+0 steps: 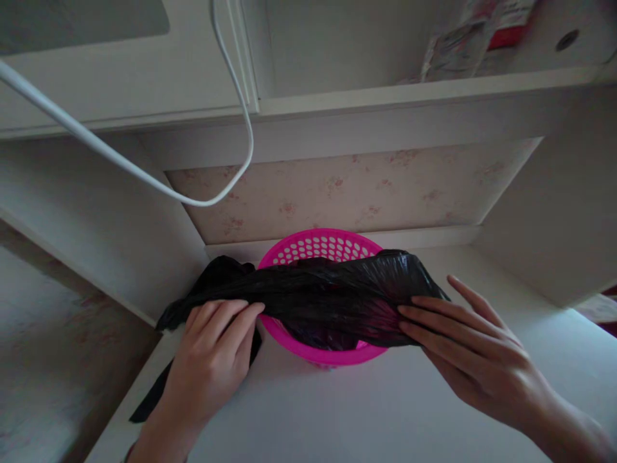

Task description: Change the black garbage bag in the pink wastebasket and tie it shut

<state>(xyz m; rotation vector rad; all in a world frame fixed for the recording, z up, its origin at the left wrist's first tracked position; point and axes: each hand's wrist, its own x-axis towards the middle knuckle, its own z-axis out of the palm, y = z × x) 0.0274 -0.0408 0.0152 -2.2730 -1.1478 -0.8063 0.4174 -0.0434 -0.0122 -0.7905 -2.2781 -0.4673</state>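
One black bag (328,289) lies across the pink basket (321,355) on the tabletop (366,411). The left hand (214,354) pinches its near left edge; the right hand (486,354) lays fingers over its right end, grip unclear. Likely light, limp, slippery: best taken by gathered edges.

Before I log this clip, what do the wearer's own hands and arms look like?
Both the left hand and the right hand are ungloved, with slim fingers and no rings visible. The right forearm shows no sleeve or watch as far as the frame reaches. A dark sliver edges the left wrist; whether band or cuff, I can't tell.
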